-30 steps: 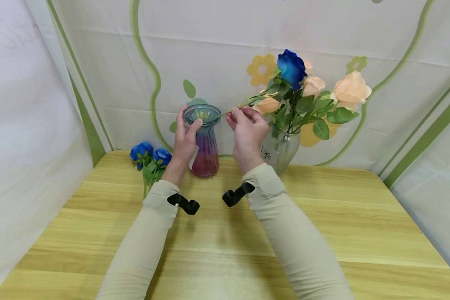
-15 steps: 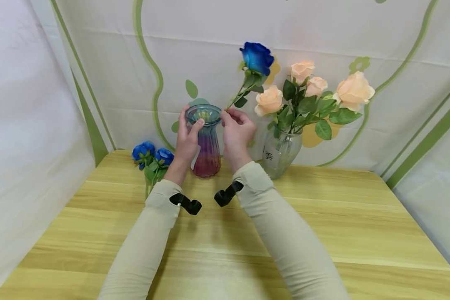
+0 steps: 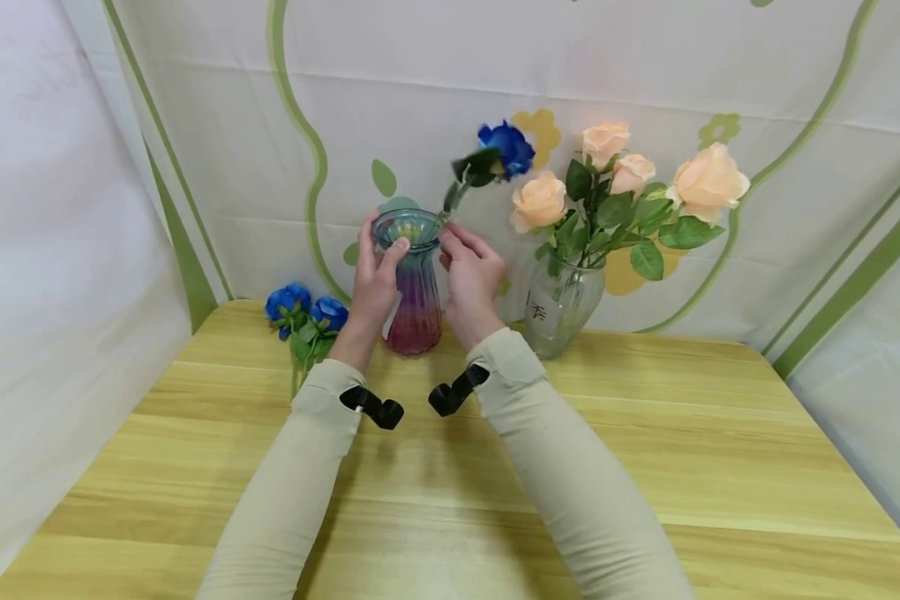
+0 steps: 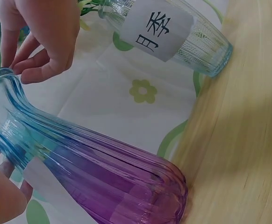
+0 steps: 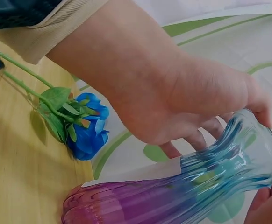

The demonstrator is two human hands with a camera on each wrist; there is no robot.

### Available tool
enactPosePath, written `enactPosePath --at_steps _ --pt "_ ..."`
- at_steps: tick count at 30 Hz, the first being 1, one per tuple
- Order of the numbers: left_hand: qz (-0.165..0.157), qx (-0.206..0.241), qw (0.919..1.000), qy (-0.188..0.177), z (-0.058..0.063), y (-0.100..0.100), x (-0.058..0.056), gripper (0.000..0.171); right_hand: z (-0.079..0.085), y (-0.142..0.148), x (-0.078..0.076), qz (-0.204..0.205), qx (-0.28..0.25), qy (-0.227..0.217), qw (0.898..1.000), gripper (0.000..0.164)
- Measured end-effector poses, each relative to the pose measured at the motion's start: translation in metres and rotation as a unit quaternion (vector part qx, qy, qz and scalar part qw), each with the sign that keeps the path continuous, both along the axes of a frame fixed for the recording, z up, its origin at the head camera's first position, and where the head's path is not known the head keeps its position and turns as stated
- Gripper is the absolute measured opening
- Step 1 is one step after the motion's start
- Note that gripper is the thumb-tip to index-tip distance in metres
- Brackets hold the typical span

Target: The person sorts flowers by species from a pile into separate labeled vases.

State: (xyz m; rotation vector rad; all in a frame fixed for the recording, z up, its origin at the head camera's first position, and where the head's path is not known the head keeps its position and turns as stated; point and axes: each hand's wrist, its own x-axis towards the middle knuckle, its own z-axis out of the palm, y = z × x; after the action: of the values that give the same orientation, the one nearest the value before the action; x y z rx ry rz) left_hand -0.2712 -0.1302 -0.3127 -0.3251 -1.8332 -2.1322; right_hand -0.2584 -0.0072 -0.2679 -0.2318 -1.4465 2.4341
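Observation:
My left hand (image 3: 375, 279) grips the neck and flared rim of a ribbed glass vase (image 3: 412, 321), blue at the top and purple-pink below. The vase stands upright on the wooden table (image 3: 450, 500). At the right side of the rim my right hand (image 3: 474, 271) pinches the stem of a blue rose (image 3: 506, 150). Its blurred bloom leans up and to the right, above the rim. In the left wrist view the right fingers (image 4: 38, 65) are right at the rim. The right wrist view shows the left thumb and fingers around the neck.
A clear glass vase (image 3: 566, 312) with a handwritten label holds several peach roses (image 3: 603, 142) on the right. Blue roses (image 3: 288, 302) lie on the table to the left, partly behind the left sleeve. A printed cloth (image 3: 195, 150) hangs behind the table.
My right hand has moved left to the vase rim, bringing the blue rose away from the peach ones. The bloom then dropped lower and turned. The left hand has stayed on the vase.

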Motion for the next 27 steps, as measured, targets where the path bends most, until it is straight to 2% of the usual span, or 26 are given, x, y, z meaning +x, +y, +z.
enactPosePath --at_steps 8,15,18,22,27 --pt "-0.002 0.002 1.0 0.009 0.0 0.001 0.002 0.073 -0.013 0.011 0.005 0.048 0.002 0.022 0.999 0.036" --pt "-0.002 0.003 1.0 0.009 -0.001 0.002 0.002 0.074 -0.033 0.024 0.01 0.087 0.061 0.033 0.994 0.042" --pt "-0.003 0.002 1.0 0.008 0.0 0.002 0.003 0.075 -0.046 0.03 0.014 0.11 0.1 0.022 0.989 0.046" --pt "-0.004 -0.001 1.0 0.009 0.0 0.001 0.003 0.076 -0.064 0.033 0.018 0.146 0.156 0.016 0.977 0.053" --pt "-0.002 -0.002 0.9999 0.011 -0.001 0.001 0.003 0.076 -0.079 0.032 0.025 0.186 0.171 0.016 0.967 0.058"
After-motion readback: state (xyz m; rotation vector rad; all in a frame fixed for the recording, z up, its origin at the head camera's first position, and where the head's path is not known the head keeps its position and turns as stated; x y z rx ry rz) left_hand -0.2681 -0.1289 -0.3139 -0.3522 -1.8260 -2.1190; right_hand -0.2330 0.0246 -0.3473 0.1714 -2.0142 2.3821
